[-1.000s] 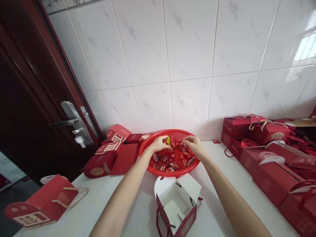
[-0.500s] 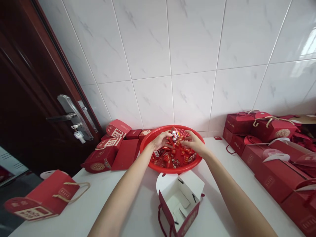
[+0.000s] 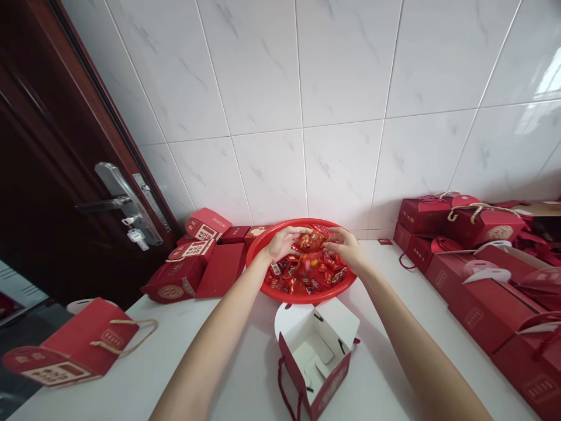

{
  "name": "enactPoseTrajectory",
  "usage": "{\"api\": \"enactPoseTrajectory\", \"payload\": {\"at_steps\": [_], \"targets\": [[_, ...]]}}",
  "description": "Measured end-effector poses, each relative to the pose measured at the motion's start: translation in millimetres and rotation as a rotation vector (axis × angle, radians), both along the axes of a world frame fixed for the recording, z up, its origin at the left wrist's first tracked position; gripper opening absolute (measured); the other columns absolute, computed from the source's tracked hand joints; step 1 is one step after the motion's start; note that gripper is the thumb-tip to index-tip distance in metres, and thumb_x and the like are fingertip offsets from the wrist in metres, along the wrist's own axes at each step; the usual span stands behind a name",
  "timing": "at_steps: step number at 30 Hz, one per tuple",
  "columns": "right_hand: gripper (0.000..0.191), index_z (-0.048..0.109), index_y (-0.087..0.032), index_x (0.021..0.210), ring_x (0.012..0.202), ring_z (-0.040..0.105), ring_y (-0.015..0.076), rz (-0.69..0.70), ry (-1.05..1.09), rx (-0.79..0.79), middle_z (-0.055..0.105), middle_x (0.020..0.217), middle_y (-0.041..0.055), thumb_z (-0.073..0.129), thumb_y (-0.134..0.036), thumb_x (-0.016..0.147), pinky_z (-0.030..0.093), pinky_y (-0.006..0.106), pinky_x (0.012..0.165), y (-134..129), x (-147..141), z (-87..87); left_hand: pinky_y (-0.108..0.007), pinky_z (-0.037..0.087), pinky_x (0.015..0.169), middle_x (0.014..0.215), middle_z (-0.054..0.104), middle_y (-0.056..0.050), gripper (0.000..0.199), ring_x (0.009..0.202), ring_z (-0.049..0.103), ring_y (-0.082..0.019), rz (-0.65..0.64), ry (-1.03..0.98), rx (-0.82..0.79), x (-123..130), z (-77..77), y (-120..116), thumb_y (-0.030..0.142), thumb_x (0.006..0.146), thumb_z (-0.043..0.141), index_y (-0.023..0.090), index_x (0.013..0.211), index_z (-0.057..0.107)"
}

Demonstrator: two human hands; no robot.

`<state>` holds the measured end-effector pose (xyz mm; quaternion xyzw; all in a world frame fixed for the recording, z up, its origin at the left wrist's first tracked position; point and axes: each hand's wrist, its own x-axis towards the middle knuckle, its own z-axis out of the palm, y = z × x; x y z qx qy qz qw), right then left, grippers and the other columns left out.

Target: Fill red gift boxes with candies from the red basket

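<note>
A red plastic basket (image 3: 302,299) full of red-wrapped candies (image 3: 287,285) stands against the wall. Over its left side is my left hand (image 3: 283,244), fingers apart with nothing in them. My right hand (image 3: 345,249) is above the right side, its fingers curved and spread. Between and just below the hands, one wrapped candy (image 3: 309,264) is smeared by motion. In front of the basket stands a red box (image 3: 326,389) with its white flaps open, showing a white inside with no candy visible in it.
On the left lie several red gift boxes (image 3: 186,278), and a box with a rope handle (image 3: 83,345) sits near the table's left edge. Stacked red boxes (image 3: 477,304) line the right side. A dark door (image 3: 52,146) borders the left.
The shiny wrapped candy at my left fingertips has left them, and a blurred candy shows lower, over the pile. Both hands remain above the basket. The whole view has shifted slightly.
</note>
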<state>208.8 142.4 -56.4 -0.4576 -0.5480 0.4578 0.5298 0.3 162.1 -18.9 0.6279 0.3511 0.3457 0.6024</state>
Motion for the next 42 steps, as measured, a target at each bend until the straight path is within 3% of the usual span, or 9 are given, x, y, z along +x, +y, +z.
{"api": "enactPoseTrajectory", "payload": {"at_steps": [4,10,18,24,26,28,33,38,42], "targets": [[0.041,0.060,-0.020,0.108,0.075,0.068,0.0184,-0.013,0.009,0.012,0.070,0.090,0.0032,0.069,-0.019,0.068,0.057,0.031,0.065,0.4,-0.1,0.1,-0.036,0.058,0.078,0.116,0.065,-0.010,0.041,0.104,0.061,-0.025,0.124,0.190,0.111,2.1,-6.4,2.9,0.032,0.076,0.065,0.017,0.114,0.065],[0.039,0.060,-0.020,0.105,0.080,0.067,0.0185,-0.094,0.033,0.029,0.067,0.103,0.0070,0.068,-0.026,0.067,0.057,0.033,0.071,2.3,1.0,-1.1,-0.037,0.056,0.088,0.119,0.068,-0.012,0.032,0.101,0.066,-0.024,0.291,0.518,0.277,1.7,-25.1,16.4,0.015,0.081,0.055,0.016,0.111,0.065],[0.040,0.058,-0.020,0.105,0.082,0.066,0.0176,-0.142,0.065,0.049,0.064,0.108,0.0074,0.066,-0.031,0.066,0.057,0.035,0.077,4.3,1.8,-3.2,-0.048,0.029,0.117,0.145,0.053,-0.011,0.048,0.141,0.040,-0.037,0.262,0.818,0.420,5.0,-19.6,18.7,0.009,0.069,0.065,0.022,0.115,0.070],[0.042,0.057,-0.019,0.105,0.084,0.066,0.0188,-0.176,0.077,0.036,0.063,0.111,0.0092,0.064,-0.028,0.065,0.057,0.036,0.078,1.9,2.8,-0.4,-0.040,0.049,0.098,0.104,0.074,-0.005,0.039,0.106,0.066,-0.033,-0.045,0.901,0.380,59.9,-19.3,31.5,0.012,0.059,0.078,0.025,0.096,0.077],[0.042,0.057,-0.020,0.105,0.084,0.067,0.0193,-0.169,0.078,0.035,0.063,0.111,0.0088,0.064,-0.028,0.064,0.058,0.036,0.076,0.3,2.9,0.6,-0.041,0.051,0.096,0.111,0.072,-0.004,0.055,0.107,0.065,-0.034,-0.105,0.895,0.336,77.5,-27.3,35.9,0.013,0.047,0.087,0.026,0.099,0.077],[0.042,0.057,-0.020,0.105,0.085,0.067,0.0200,-0.159,0.084,0.035,0.063,0.113,0.0092,0.063,-0.029,0.065,0.058,0.036,0.075,-1.1,2.7,1.6,-0.043,0.051,0.096,0.122,0.068,-0.005,0.062,0.112,0.062,-0.034,-0.119,0.858,0.286,87.6,-36.5,38.9,0.019,0.048,0.091,0.024,0.107,0.074],[0.041,0.056,-0.020,0.105,0.082,0.067,0.0188,-0.142,0.103,0.023,0.063,0.113,0.0091,0.063,-0.027,0.065,0.058,0.036,0.074,-3.5,0.9,3.9,-0.043,0.055,0.092,0.124,0.063,-0.006,0.034,0.109,0.063,-0.029,-0.108,0.768,0.211,82.0,-49.4,40.4,0.040,0.094,0.062,0.015,0.118,0.065],[0.040,0.057,-0.020,0.104,0.082,0.066,0.0187,-0.143,0.109,0.016,0.063,0.113,0.0089,0.063,-0.026,0.065,0.058,0.037,0.075,-4.9,-0.1,5.1,-0.041,0.057,0.087,0.118,0.065,-0.006,0.032,0.103,0.065,-0.026,-0.103,0.728,0.149,65.0,-40.9,40.6,0.038,0.095,0.062,0.015,0.116,0.065],[0.042,0.057,-0.019,0.104,0.082,0.067,0.0200,-0.149,0.100,0.032,0.062,0.115,0.0105,0.064,-0.029,0.064,0.057,0.039,0.077,-5.1,-0.2,4.3,-0.031,0.057,0.076,0.086,0.070,-0.002,0.017,0.078,0.067,-0.017,-0.079,0.669,0.096,51.8,-26.6,40.1,0.029,0.079,0.078,0.016,0.089,0.072]]}}
